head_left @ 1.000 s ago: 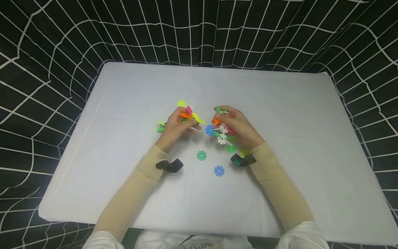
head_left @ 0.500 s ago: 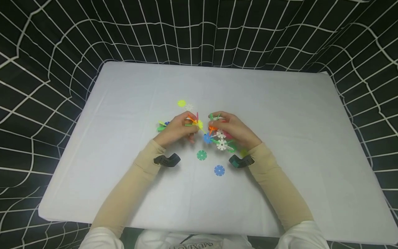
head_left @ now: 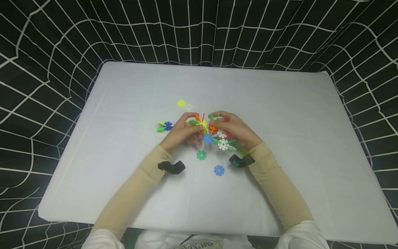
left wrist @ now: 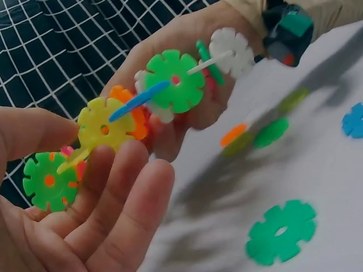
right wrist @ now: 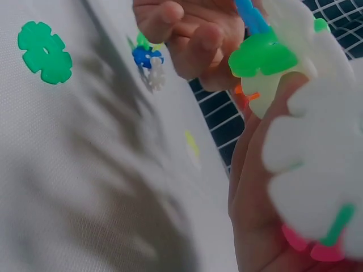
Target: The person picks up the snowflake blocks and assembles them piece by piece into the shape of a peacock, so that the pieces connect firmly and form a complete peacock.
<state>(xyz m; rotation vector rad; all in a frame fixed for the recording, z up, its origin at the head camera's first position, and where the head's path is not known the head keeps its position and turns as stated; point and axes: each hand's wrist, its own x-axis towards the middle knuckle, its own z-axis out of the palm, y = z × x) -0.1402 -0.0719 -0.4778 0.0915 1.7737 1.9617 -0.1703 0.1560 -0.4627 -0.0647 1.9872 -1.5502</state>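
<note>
While I watch the head view from afar, the left hand point(head_left: 180, 133) pinches a yellow-and-green cluster point(head_left: 203, 124) beyond the loose green disc point(head_left: 201, 155), and the right hand point(head_left: 238, 129) grips a larger cluster point(head_left: 223, 144) beyond that disc and to its right; a blue disc point(head_left: 219, 170) lies to its near right. Through the left wrist view I see the left fingers point(left wrist: 139, 207) curled about the yellow-and-green cluster, above the green disc. The right wrist view shows me a dark-blue cluster point(right wrist: 146, 57) well apart from that disc
</note>
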